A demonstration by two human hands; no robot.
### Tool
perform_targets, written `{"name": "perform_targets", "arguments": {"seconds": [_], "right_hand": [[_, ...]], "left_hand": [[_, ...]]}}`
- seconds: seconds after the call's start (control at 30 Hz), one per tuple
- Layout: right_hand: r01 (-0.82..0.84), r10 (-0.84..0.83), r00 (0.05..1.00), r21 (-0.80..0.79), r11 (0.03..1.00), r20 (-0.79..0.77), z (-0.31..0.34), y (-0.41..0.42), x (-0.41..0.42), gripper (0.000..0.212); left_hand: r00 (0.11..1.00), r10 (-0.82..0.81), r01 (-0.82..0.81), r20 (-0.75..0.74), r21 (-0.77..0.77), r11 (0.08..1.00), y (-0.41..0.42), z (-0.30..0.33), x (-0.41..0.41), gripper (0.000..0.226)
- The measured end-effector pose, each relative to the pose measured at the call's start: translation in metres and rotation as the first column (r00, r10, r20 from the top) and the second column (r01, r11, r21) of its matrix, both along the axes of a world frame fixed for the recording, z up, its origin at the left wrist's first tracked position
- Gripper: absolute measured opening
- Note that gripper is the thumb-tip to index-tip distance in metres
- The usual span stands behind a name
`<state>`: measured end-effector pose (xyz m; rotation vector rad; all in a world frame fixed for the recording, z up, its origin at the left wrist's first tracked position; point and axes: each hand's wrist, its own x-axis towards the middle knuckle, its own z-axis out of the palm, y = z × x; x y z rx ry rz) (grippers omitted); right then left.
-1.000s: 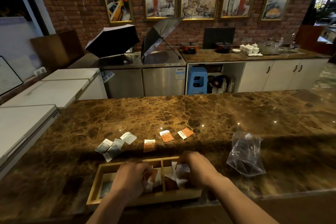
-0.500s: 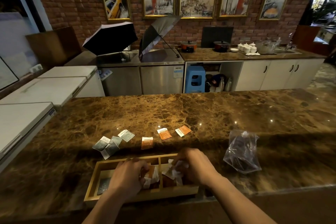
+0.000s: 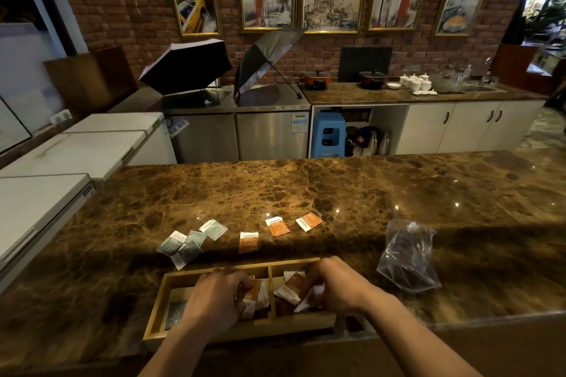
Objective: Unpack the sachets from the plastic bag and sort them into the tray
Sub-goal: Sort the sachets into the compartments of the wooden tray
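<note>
Six sachets still sit loose on the worktop [image 3: 337,193] beyond both hands: three grey sachets [image 3: 191,239] and three orange sachets [image 3: 277,226]. Since a second ago the right hand [image 3: 338,283] has lifted a handful of brown sachets [image 3: 295,285] higher in the tray [image 3: 245,329], its grip closed on them. Left hand [image 3: 214,295] grips orange-and-white sachets [image 3: 252,295] beside it. Plastic bag [image 3: 409,257] lies right of the right hand, looking emptied, so sorting's roughly halfway.

Tray [image 3: 159,309] at counter's [image 3: 337,187] near edge, loose sachets [image 3: 242,236] behind it, plastic bag [image 3: 409,257] to its right
</note>
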<state>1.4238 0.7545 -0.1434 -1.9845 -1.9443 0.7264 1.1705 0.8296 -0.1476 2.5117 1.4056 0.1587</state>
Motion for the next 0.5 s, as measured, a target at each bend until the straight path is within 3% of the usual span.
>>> {"name": "perform_targets", "arguments": {"seconds": [0.1, 0.2, 0.33, 0.5], "right_hand": [[0.002, 0.001, 0.997, 0.043, 0.999, -0.076, 0.013, -0.003, 0.001, 0.021], [0.107, -0.087, 0.985, 0.136, 0.985, -0.147, 0.019, -0.002, 0.0, 0.019], [0.174, -0.174, 0.984, 0.291, 0.941, -0.027, 0.012, -0.003, -0.013, 0.024], [0.038, -0.053, 0.991, 0.118, 0.992, 0.124, 0.005, -0.012, -0.024, 0.027]], "left_hand": [[1.0, -0.001, 0.001, 0.003, 0.002, 1.0, 0.0, 0.001, 0.001, 0.042], [1.0, 0.007, -0.007, 0.005, -0.004, 1.0, 0.001, -0.001, 0.0, 0.042], [1.0, 0.0, 0.0, 0.008, 0.006, 1.0, 0.001, -0.003, 0.0, 0.042], [1.0, 0.0, 0.0, 0.031, 0.018, 1.0, -0.002, -0.006, -0.001, 0.046]]}}
